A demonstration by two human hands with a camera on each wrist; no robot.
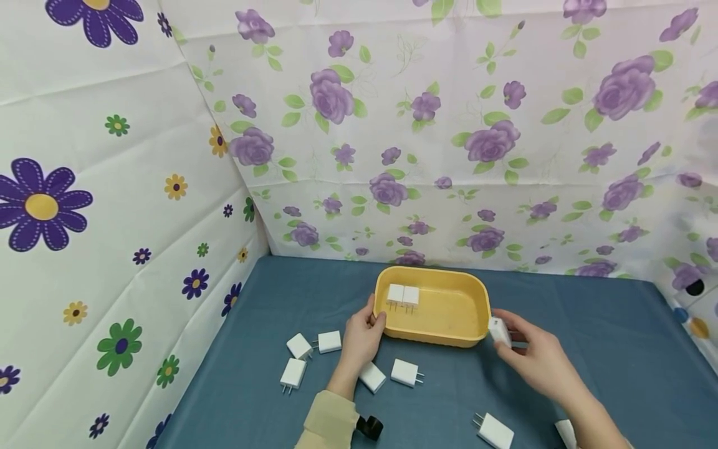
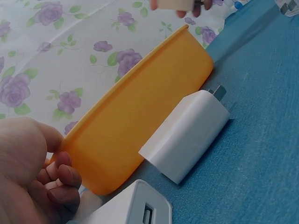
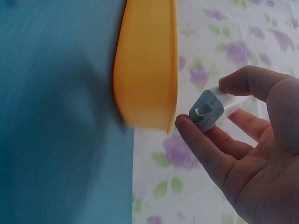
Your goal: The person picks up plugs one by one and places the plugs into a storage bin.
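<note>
A yellow plastic tray (image 1: 449, 318) stands on the blue cloth, with two white charger plugs (image 1: 395, 293) lying side by side in its left part. My left hand (image 1: 361, 337) grips the tray's left end between thumb and curled fingers, seen closer in the left wrist view. Just outside the tray's right end, my right hand (image 1: 535, 355) pinches another white charger plug (image 3: 209, 112) by its sides. Its end face and metal prongs show in the right wrist view. Under the left forearm, one charger plug (image 1: 373, 377) is partly covered; another charger plug (image 1: 405, 372) lies right of it.
Left of the left hand lie several charger plugs (image 1: 293, 373). Near the front edge is a charger plug (image 1: 496, 431), and a white object (image 1: 566, 433) is partly hidden by the right forearm. Flowered sheets (image 1: 387, 137) enclose the back and sides of the table (image 1: 606, 324).
</note>
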